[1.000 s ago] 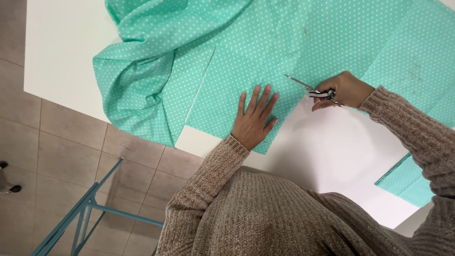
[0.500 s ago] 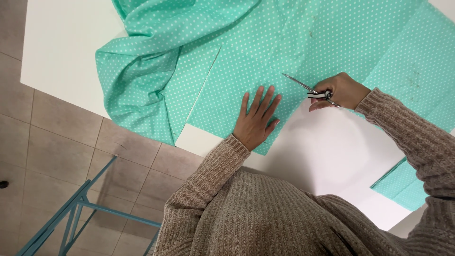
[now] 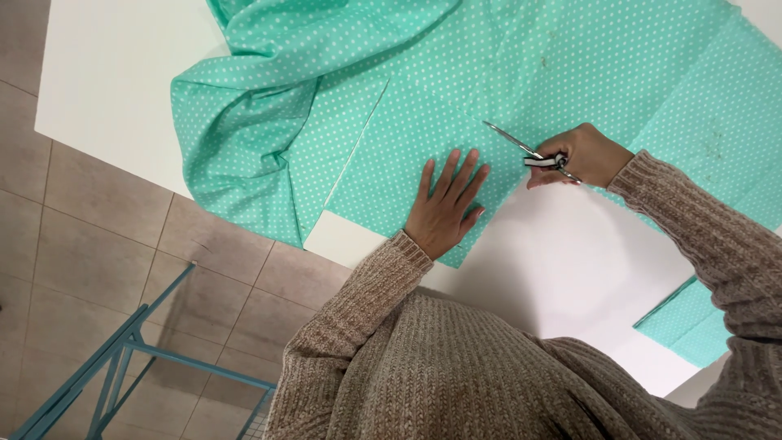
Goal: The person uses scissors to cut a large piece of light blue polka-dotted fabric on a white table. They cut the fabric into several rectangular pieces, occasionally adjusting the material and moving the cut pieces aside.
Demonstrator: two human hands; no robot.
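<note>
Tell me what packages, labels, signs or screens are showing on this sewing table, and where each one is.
None in view: only mint green polka-dot fabric on the white table, scissors in the right hand, and the left hand flat on the fabric.

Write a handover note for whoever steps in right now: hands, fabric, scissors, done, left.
Left hand: flat on the mint dotted fabric, fingers spread, pinning it to the white table.
Right hand: holding the scissors, blades in the fabric, tips pointing away from the body.
Done: cut opened from the near edge up to the blades.
Left: uncut fabric beyond the tips. A separate piece lies by the right sleeve.
</note>
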